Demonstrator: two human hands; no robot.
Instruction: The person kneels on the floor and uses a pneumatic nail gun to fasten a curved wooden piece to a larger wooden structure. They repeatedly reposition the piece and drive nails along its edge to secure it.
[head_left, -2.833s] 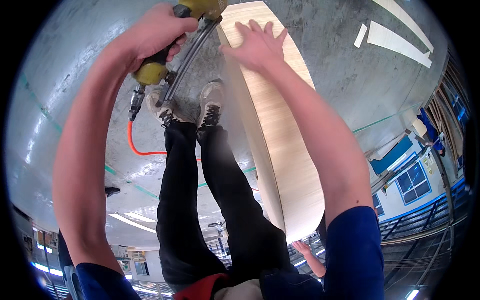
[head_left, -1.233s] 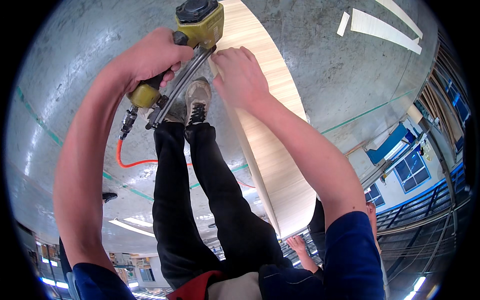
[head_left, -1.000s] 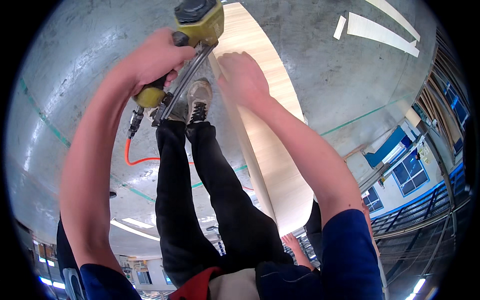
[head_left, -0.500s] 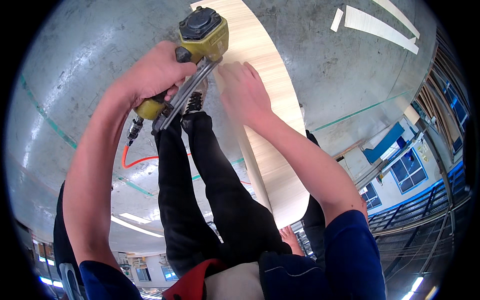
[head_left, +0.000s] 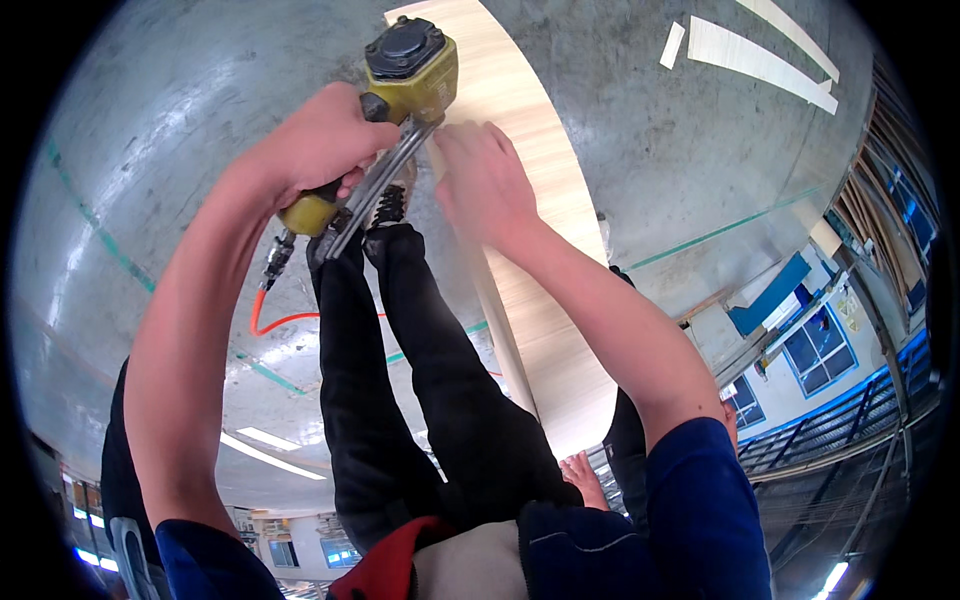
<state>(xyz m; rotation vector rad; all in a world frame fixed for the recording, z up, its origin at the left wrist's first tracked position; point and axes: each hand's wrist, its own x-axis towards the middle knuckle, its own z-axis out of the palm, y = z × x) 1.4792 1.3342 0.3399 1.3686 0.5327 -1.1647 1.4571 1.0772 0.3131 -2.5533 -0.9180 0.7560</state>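
Observation:
My left hand (head_left: pixel 330 135) is closed round the handle of a yellow and black nail gun (head_left: pixel 425 90). Its nose and long metal magazine slant down beside the left edge of a light wood-grain panel (head_left: pixel 560 340). An orange air hose (head_left: pixel 285 322) joins the lower end of the handle. My right hand (head_left: pixel 488 185) grips that same edge just below the gun's head, fingers bent over it and slightly blurred; its thumb is hidden. The panel has a curved right side and a narrow board (head_left: pixel 508 355) along its straight left side.
Another person's hand (head_left: pixel 585 480) is at the panel's near end. Pale offcut strips (head_left: pixel 760 60) lie on the grey floor at the far right. Stacked boards (head_left: pixel 875 215) stand along the right side. My legs (head_left: pixel 435 370) are left of the panel.
The nail gun and my left hand have shifted very slightly to the right. My right hand stays at the panel's edge.

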